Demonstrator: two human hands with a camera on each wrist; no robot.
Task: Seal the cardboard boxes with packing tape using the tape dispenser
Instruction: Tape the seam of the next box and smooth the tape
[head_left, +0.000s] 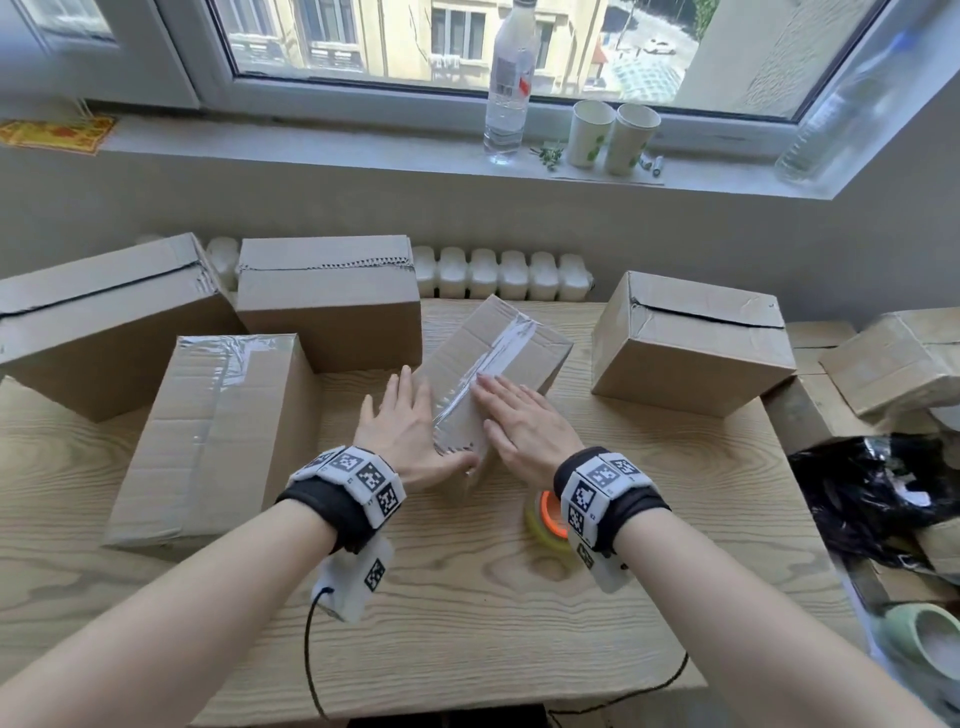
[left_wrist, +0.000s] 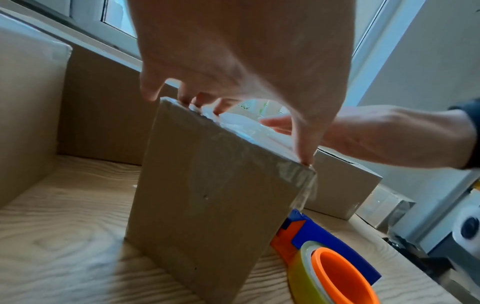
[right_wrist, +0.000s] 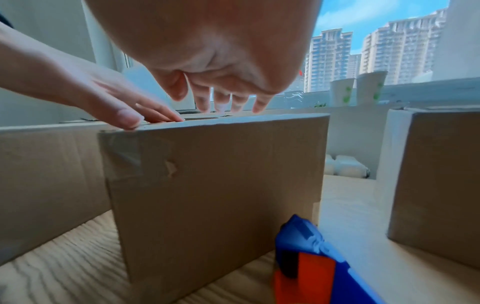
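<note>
Centre box (head_left: 498, 364): it is sitting turned at an angle on the tabletop (head_left: 467, 597), with a strip of clear tape (head_left: 493, 358) running along its top and folding down over the near edge.
Left hand (head_left: 410, 431): it is lying flat on the left part of the box top, fingers (head_left: 402, 384) straight and spread, holding nothing; the thumb is pressing at the near corner where the tape is bending over.
Right hand (head_left: 524, 421): it is lying palm down on the right part of the top, fingers (head_left: 491, 387) straight and together, touching the tape strip.
Tape dispenser (left_wrist: 324, 261): it is lying on the tabletop just beside the box's near right corner, under the right wrist, blue and orange with a roll of tape on it; neither hand is touching it.
Other boxes: 3 are standing to the left, among them a taped box (head_left: 218, 436) nearest; 1 box (head_left: 691, 343) is standing to the right, well apart.
Windowsill (head_left: 311, 150): a clear bottle (head_left: 506, 98) and 2 paper cups (head_left: 610, 135) are standing on it.
</note>
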